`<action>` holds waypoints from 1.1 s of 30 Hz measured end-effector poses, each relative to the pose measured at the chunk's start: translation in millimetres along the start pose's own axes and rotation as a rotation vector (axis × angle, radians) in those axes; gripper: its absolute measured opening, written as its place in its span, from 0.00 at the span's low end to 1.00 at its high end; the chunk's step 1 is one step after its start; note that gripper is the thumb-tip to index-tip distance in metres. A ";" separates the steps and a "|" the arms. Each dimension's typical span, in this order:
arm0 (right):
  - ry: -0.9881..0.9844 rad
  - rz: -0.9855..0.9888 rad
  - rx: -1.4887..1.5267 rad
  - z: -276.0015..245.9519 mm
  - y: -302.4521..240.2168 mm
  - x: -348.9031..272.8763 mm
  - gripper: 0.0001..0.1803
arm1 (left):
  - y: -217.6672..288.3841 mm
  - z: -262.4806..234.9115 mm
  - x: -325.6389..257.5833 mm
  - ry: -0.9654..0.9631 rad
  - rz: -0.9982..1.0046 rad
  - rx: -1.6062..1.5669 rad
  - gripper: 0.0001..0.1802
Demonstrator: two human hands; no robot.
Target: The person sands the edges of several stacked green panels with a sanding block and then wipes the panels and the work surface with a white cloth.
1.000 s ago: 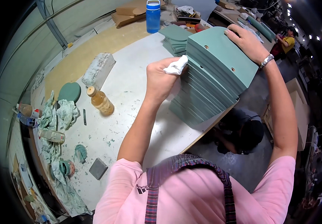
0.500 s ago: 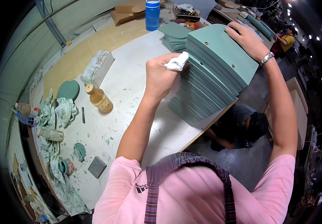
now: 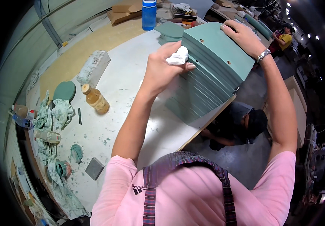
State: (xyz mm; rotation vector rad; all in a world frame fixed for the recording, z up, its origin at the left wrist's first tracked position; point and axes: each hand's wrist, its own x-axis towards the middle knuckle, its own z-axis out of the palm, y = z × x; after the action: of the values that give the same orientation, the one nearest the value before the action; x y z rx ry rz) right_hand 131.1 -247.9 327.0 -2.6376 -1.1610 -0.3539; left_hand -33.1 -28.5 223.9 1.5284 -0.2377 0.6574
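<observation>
A tall stack of green-coated panels (image 3: 204, 84) stands at the table's right edge, its layers fanned slightly out of line. The top panel (image 3: 217, 41) has a rounded far corner and small drilled holes. My right hand (image 3: 241, 39) grips its far right edge, the fingers partly hidden beyond that edge. At the stack's left side, my left hand (image 3: 162, 67) is closed around a crumpled white cloth (image 3: 178, 56). Its fingertips reach the side edges of the panels just below the top few layers.
Behind the stack are smaller green pieces (image 3: 169, 30) and a blue bottle (image 3: 149, 16). To the left lie an amber bottle (image 3: 95, 99), a wrapped block (image 3: 94, 67), a green disc (image 3: 64, 91), stained rags (image 3: 62, 113) and a grey square block (image 3: 94, 168). A person (image 3: 241, 124) crouches beside the table.
My left hand has turned a little, and a fingertip now shows against the panel edges below the cloth. My right hand keeps its place on the top panel. The whole view has shifted slightly.
</observation>
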 end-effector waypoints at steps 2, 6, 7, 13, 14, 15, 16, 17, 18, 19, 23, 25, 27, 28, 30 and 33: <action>-0.008 0.009 0.019 0.0 -1.5 -0.4 0.29 | 5.8 -2.0 6.3 -0.119 0.026 0.115 0.20; -0.015 0.027 0.038 -1.7 1.4 1.3 0.32 | 3.6 -0.3 7.2 -0.109 0.023 0.046 0.20; -0.012 0.025 0.040 -2.2 -0.1 0.7 0.32 | 0.8 -1.1 6.9 -0.099 0.046 0.041 0.20; -0.020 0.002 0.053 -4.5 -5.2 -1.1 0.33 | -6.5 -4.4 2.8 -0.038 0.051 0.003 0.19; -0.020 -0.017 0.052 -4.0 -6.3 -0.9 0.32 | -4.3 -6.4 1.6 -0.041 0.016 0.002 0.19; -0.017 -0.029 0.045 -4.7 -4.9 -1.2 0.32 | -2.8 -5.2 1.4 -0.048 0.017 -0.002 0.19; -0.014 -0.021 0.042 -3.2 -3.5 -1.5 0.32 | 0.0 -3.7 -1.3 0.101 0.014 0.031 0.19; 0.003 -0.037 0.037 0.0 -2.2 -1.6 0.32 | 4.1 -2.2 -4.1 0.248 0.009 0.064 0.18; 0.021 -0.044 0.030 1.3 -0.4 -4.0 0.32 | 15.1 0.1 -4.6 0.222 0.192 0.180 0.21; -0.003 -0.042 0.041 -0.6 -2.5 -3.0 0.30 | 26.6 6.4 -5.6 0.205 0.357 0.243 0.25; 0.001 -0.049 -0.008 -1.0 2.3 -2.6 0.29 | 49.0 52.0 -13.9 -0.054 0.769 0.569 0.40; -0.036 -0.062 0.011 -4.7 4.6 -4.3 0.29 | 25.0 73.5 -35.5 -0.209 0.726 0.706 0.33; -0.044 0.109 0.035 -15.5 -33.6 -5.2 0.29 | -14.2 63.4 -48.4 -0.162 0.738 0.735 0.31; -0.017 0.057 -0.034 -15.6 -26.5 -6.9 0.29 | -31.0 61.1 -54.1 -0.107 0.779 0.740 0.29; -0.076 0.091 -0.036 -14.7 -36.1 1.0 0.30 | -56.7 40.1 -73.4 -0.072 0.800 0.668 0.27; -0.033 0.000 0.027 -16.3 -29.6 -6.3 0.32 | -69.5 0.5 -103.4 -0.073 0.478 0.438 0.28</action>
State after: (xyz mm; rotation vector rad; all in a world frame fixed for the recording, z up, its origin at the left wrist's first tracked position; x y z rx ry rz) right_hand 102.8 -237.8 343.9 -2.6296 -1.1681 -0.2942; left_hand -79.6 -48.3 110.0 1.9379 -0.5535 1.0835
